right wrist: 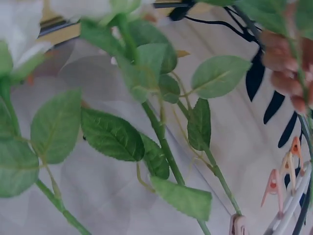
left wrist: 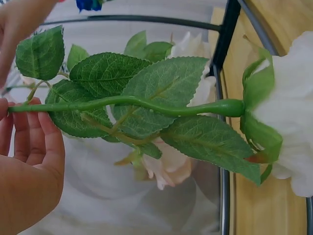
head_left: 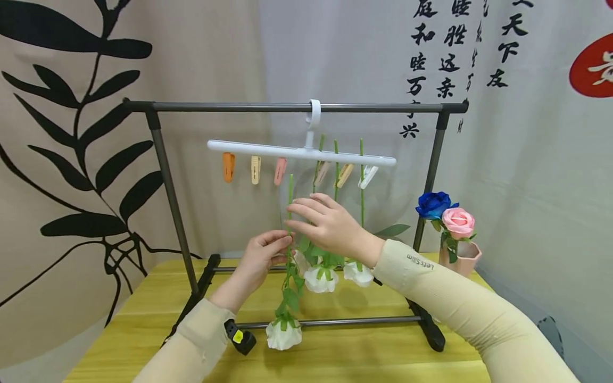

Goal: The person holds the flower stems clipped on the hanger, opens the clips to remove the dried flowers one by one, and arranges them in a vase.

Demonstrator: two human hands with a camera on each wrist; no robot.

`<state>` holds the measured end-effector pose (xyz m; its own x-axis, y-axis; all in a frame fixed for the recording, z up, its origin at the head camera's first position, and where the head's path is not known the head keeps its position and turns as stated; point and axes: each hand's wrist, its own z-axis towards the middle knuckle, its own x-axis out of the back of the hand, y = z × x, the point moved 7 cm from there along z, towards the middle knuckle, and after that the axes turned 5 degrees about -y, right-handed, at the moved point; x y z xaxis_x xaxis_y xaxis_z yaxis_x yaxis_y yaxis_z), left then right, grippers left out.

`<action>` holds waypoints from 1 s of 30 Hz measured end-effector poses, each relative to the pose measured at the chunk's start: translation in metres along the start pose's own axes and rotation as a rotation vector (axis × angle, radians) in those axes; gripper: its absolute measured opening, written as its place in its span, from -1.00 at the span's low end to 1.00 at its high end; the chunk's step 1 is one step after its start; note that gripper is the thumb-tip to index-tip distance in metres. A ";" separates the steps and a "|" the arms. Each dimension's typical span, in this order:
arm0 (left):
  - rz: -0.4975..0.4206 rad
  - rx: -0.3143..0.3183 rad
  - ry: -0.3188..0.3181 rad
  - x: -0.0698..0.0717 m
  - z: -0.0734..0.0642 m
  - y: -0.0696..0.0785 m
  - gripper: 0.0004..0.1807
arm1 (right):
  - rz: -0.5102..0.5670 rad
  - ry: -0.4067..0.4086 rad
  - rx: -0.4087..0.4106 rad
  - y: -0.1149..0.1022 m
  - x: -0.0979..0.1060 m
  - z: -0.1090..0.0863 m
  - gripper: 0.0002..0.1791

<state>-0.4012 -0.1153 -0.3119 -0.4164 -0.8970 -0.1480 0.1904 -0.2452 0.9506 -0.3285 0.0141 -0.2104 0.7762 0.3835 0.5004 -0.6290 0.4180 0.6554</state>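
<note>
My left hand (head_left: 262, 255) pinches the green stem of a white rose (head_left: 284, 334), which hangs head down with leaves along its stem. Beside that stem's upper part is my right hand (head_left: 330, 223), its fingers fairly straight; whether they touch the stem is unclear. Above both hands, a white clip hanger (head_left: 258, 148) hangs from a dark rack bar. Several clips line it, among them an orange clip (head_left: 228, 167), a pink clip (head_left: 280, 171) and a white clip (head_left: 367, 177). Other upside-down roses, including a white rose (head_left: 321, 280) and a pale pink rose (left wrist: 168, 166), hang behind my hands.
The dark metal rack (head_left: 174, 197) stands on a yellow wood-grain table (head_left: 373, 354). At the right, a pink vase (head_left: 468, 259) holds a blue rose (head_left: 433, 205) and a pink rose (head_left: 458, 222). A printed curtain (head_left: 206, 64) hangs behind.
</note>
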 end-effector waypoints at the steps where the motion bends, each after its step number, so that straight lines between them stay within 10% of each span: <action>1: 0.001 -0.003 -0.008 -0.003 0.000 0.002 -0.89 | -0.039 0.003 0.038 -0.002 -0.001 0.000 -0.69; 21: 0.290 0.152 -0.183 -0.011 -0.020 -0.011 -0.52 | -0.082 0.054 0.061 0.007 0.004 -0.014 -0.85; 30: 0.351 0.069 -0.243 -0.017 -0.020 -0.013 -0.65 | -0.102 0.019 0.085 0.000 0.003 -0.027 -0.89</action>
<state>-0.3793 -0.1045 -0.3268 -0.5356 -0.8070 0.2488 0.3018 0.0922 0.9489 -0.3272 0.0375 -0.2237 0.8343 0.3585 0.4188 -0.5408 0.3846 0.7481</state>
